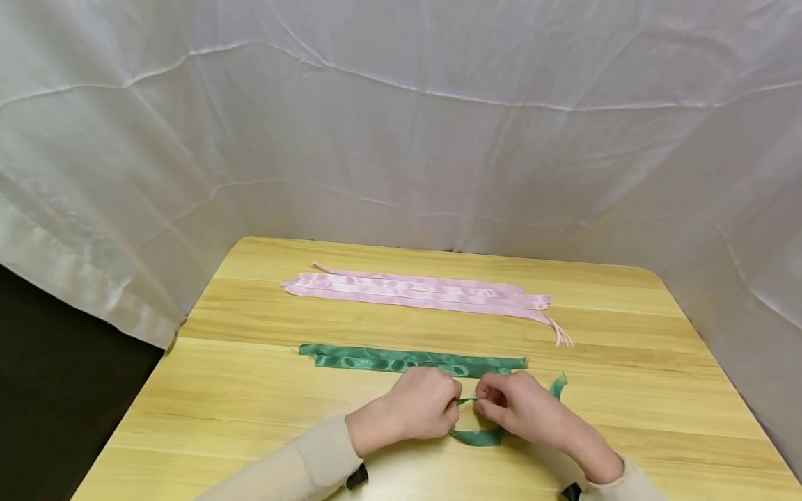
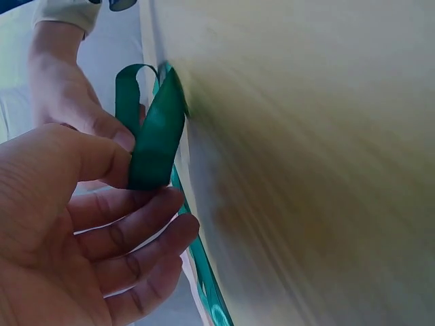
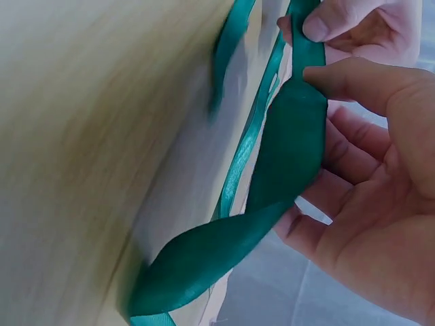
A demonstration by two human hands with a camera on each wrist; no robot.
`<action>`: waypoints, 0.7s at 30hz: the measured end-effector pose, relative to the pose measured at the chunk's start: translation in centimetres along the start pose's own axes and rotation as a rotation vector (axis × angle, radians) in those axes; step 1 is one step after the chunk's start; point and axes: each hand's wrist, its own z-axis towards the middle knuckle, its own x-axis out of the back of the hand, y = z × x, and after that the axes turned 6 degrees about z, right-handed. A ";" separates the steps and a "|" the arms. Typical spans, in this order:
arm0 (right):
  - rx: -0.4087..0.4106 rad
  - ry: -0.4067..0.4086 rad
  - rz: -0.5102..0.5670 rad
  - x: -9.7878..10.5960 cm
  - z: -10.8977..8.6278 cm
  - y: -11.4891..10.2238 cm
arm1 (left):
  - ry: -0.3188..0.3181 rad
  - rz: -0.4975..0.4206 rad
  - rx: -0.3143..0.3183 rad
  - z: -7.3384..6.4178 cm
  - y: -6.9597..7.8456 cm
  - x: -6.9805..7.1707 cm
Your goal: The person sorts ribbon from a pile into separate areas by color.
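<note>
Between both hands runs a green satin ribbon [image 1: 479, 438], lifted off the table where the fingers hold it and looping down toward the wood. My left hand [image 1: 421, 403] pinches it between thumb and fingers; in the left wrist view the ribbon [image 2: 158, 139] hangs in a fold from that grip. Close on the right, my right hand [image 1: 523, 407] pinches the same strip with thumb and forefinger. In the right wrist view the ribbon [image 3: 289, 136] twists below this hand [image 3: 387, 163]. One frayed end [image 1: 557, 384] sticks out past the right hand.
Just beyond the hands, several green ribbon strips [image 1: 401, 359] lie side by side. Farther back lies a row of pink ribbon strips [image 1: 413, 291] with frayed ends. The wooden table [image 1: 238, 417] meets a white cloth curtain [image 1: 401, 139] at the back and sides.
</note>
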 end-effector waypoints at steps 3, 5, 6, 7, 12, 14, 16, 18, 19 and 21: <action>-0.004 0.011 -0.012 0.1 -0.1 0.1 | 0.006 -0.003 0.018 -0.4 -0.5 0.1; -0.005 0.014 -0.015 0.1 -0.2 0.1 | 0.006 -0.005 0.032 -0.7 -0.9 0.2; 0.000 0.016 -0.014 0.1 -0.2 0.2 | 0.005 -0.007 0.038 -0.9 -1.1 0.3; 0.002 0.014 -0.010 0.1 -0.2 0.2 | 0.003 -0.010 0.043 -1.0 -1.3 0.4; 0.006 0.009 0.007 0.2 -0.2 0.3 | -0.006 -0.039 0.061 -2.0 -2.3 1.1; -0.004 0.008 0.009 0.3 -0.1 0.3 | -0.006 -0.062 0.066 -2.4 -2.7 1.4; -0.014 0.007 0.008 0.4 -0.1 0.2 | 0.002 -0.092 0.072 -2.8 -3.1 1.8; -0.021 0.009 0.003 0.5 -0.1 0.2 | 0.016 -0.128 0.076 -3.3 -3.5 2.2; -0.022 0.011 -0.001 0.5 -0.1 0.2 | 0.025 -0.142 0.079 -3.5 -3.7 2.3; -0.023 0.013 -0.009 0.6 -0.1 0.1 | 0.042 -0.167 0.086 -3.9 -4.1 2.7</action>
